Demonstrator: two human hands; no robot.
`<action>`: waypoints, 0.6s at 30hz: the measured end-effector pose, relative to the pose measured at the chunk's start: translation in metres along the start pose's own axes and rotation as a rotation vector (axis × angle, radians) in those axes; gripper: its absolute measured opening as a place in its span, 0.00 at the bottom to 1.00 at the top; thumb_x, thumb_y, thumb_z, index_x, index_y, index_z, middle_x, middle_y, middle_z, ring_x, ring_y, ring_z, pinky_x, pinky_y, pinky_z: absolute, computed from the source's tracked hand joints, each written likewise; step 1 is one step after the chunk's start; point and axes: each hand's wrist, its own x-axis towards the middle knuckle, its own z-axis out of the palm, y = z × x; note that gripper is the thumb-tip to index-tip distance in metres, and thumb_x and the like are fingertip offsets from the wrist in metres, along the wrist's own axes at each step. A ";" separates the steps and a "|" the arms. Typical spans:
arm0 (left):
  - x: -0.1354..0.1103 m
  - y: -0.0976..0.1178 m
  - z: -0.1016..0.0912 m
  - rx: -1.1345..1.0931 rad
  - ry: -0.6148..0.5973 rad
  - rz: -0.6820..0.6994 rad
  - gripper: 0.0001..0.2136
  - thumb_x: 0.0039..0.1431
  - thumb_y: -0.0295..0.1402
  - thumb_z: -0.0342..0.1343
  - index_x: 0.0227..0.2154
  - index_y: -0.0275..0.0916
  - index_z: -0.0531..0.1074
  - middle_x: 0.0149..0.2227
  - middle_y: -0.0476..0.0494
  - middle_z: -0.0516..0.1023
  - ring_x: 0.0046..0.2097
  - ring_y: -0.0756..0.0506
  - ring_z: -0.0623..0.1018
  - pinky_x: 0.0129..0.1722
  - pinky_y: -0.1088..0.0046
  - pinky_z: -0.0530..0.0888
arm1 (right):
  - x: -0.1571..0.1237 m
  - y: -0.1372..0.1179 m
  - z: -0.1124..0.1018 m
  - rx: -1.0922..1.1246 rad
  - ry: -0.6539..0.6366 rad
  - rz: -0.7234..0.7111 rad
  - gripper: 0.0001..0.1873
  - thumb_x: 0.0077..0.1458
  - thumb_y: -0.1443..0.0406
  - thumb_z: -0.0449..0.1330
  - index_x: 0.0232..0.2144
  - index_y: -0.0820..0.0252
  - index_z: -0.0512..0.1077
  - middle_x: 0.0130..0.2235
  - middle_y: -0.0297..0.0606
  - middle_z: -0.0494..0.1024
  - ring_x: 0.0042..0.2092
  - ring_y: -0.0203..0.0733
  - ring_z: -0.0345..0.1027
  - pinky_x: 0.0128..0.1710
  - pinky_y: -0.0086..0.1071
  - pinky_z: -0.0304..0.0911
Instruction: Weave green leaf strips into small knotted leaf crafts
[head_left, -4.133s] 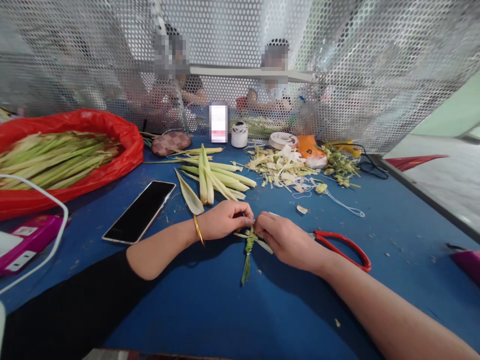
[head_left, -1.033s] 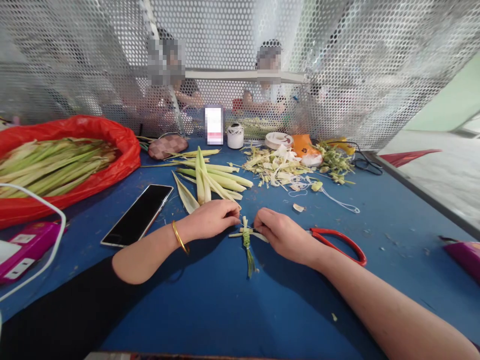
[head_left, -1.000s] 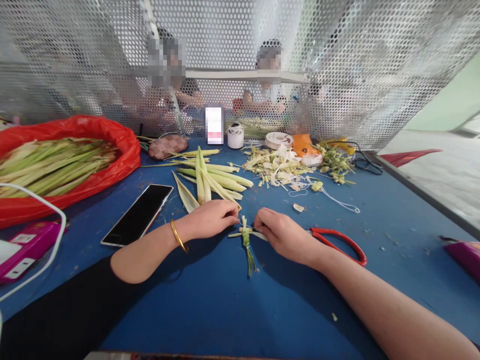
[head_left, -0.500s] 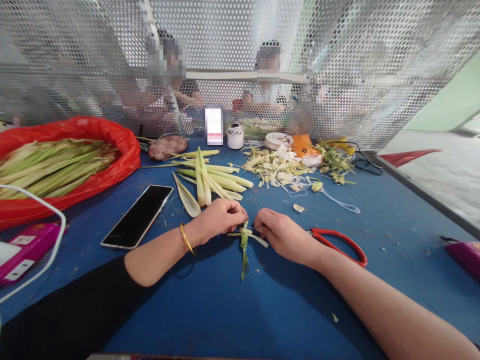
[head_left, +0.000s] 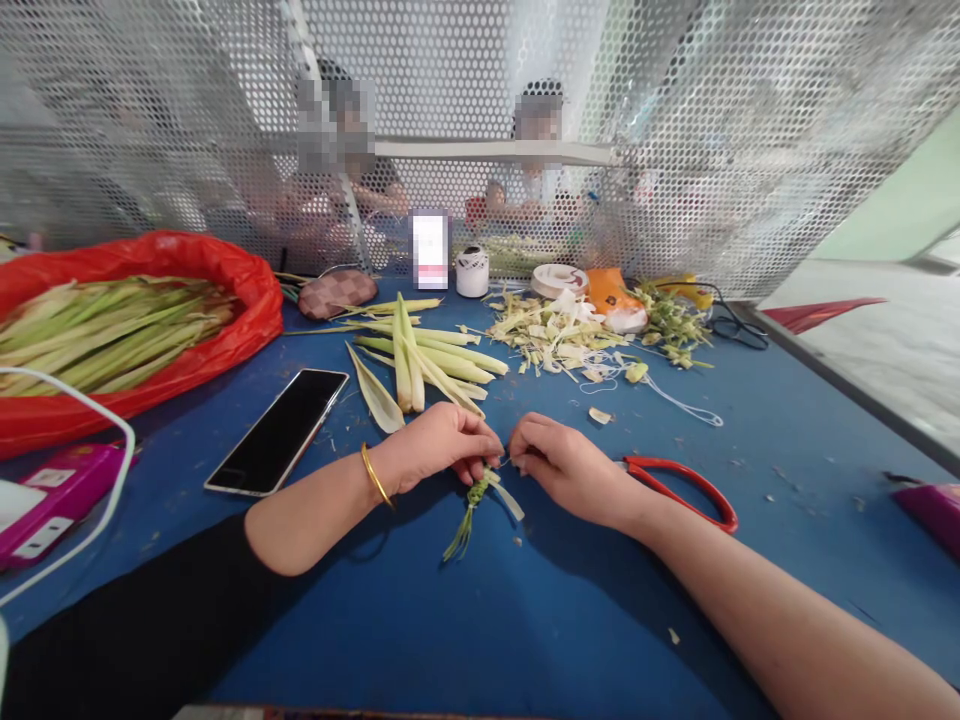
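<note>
A small green woven leaf piece (head_left: 471,500) with a loose tail lies tilted on the blue table (head_left: 480,610) between my hands. My left hand (head_left: 439,447), with a gold bangle on the wrist, is closed and pinches its top end. My right hand (head_left: 566,468) is closed too, its fingertips pinching a pale strip at the same top end. Red-handled scissors (head_left: 686,488) lie under and behind my right wrist.
Pale green leaf strips (head_left: 420,360) lie beyond my hands. A black phone (head_left: 279,430) rests at left, near a red bag (head_left: 247,300) full of leaves. Leaf scraps (head_left: 562,335), white string (head_left: 679,403) and tape rolls sit at the back. People sit behind a perforated screen (head_left: 675,120).
The woven piece has swung from upright to tilted, its tail now pointing down-left. My hands have come closer together at its top end.
</note>
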 end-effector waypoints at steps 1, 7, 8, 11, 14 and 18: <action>0.000 0.000 0.000 -0.010 -0.008 -0.009 0.07 0.50 0.34 0.61 0.27 0.34 0.75 0.26 0.47 0.77 0.25 0.53 0.74 0.25 0.79 0.72 | 0.000 0.000 0.000 0.022 0.004 0.000 0.12 0.51 0.79 0.51 0.27 0.58 0.64 0.32 0.33 0.67 0.34 0.35 0.62 0.35 0.30 0.58; -0.003 0.005 0.001 -0.027 0.015 -0.049 0.04 0.48 0.27 0.60 0.28 0.33 0.77 0.25 0.47 0.78 0.24 0.53 0.75 0.26 0.78 0.72 | 0.002 -0.002 0.000 0.150 0.059 0.030 0.08 0.53 0.75 0.55 0.26 0.59 0.69 0.34 0.35 0.69 0.35 0.36 0.64 0.35 0.30 0.60; -0.004 0.006 0.002 -0.018 0.016 -0.045 0.04 0.47 0.27 0.60 0.28 0.33 0.77 0.24 0.47 0.77 0.24 0.52 0.74 0.26 0.78 0.71 | 0.002 -0.003 0.001 0.166 0.073 0.032 0.08 0.53 0.74 0.56 0.26 0.59 0.69 0.33 0.35 0.70 0.35 0.36 0.64 0.35 0.30 0.60; -0.005 0.006 0.003 0.022 0.003 -0.027 0.03 0.45 0.26 0.61 0.26 0.33 0.78 0.21 0.49 0.75 0.24 0.52 0.74 0.27 0.78 0.71 | 0.003 -0.005 0.005 0.199 0.130 0.058 0.08 0.53 0.73 0.56 0.25 0.59 0.71 0.32 0.34 0.71 0.36 0.36 0.65 0.36 0.30 0.61; -0.005 0.005 0.004 0.061 0.006 -0.005 0.03 0.45 0.28 0.62 0.25 0.34 0.78 0.20 0.51 0.74 0.24 0.53 0.73 0.26 0.78 0.70 | 0.004 -0.006 0.007 0.272 0.144 0.102 0.07 0.53 0.71 0.57 0.24 0.59 0.72 0.32 0.34 0.72 0.35 0.36 0.66 0.35 0.30 0.62; -0.003 0.001 0.003 0.030 0.023 0.024 0.03 0.47 0.29 0.61 0.24 0.35 0.75 0.21 0.51 0.74 0.23 0.53 0.73 0.25 0.78 0.70 | 0.005 -0.004 0.004 0.408 0.169 0.198 0.07 0.55 0.69 0.55 0.33 0.59 0.74 0.35 0.35 0.73 0.31 0.34 0.67 0.30 0.29 0.65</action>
